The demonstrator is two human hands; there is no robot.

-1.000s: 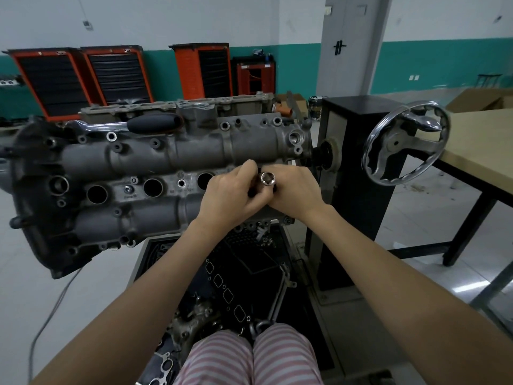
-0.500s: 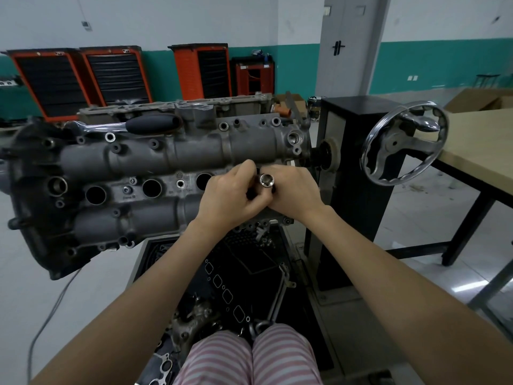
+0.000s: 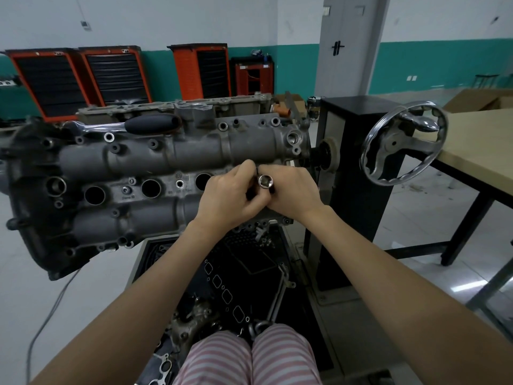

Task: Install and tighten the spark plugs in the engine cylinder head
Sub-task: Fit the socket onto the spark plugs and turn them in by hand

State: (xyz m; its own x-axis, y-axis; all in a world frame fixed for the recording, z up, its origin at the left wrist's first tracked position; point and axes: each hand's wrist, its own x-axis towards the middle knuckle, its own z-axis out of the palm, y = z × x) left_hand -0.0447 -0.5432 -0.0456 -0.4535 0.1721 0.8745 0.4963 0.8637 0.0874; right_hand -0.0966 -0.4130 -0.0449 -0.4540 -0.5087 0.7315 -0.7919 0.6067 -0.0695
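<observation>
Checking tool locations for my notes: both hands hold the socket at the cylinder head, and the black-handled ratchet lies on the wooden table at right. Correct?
Not quite. The head view shows the ratchet lying atop the cylinder head, not the table. Both hands, left and right, do hold the socket.

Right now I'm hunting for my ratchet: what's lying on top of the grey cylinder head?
A chrome ratchet with a black handle lies along the grey cylinder head's top edge. Its far end is hard to make out.
</observation>
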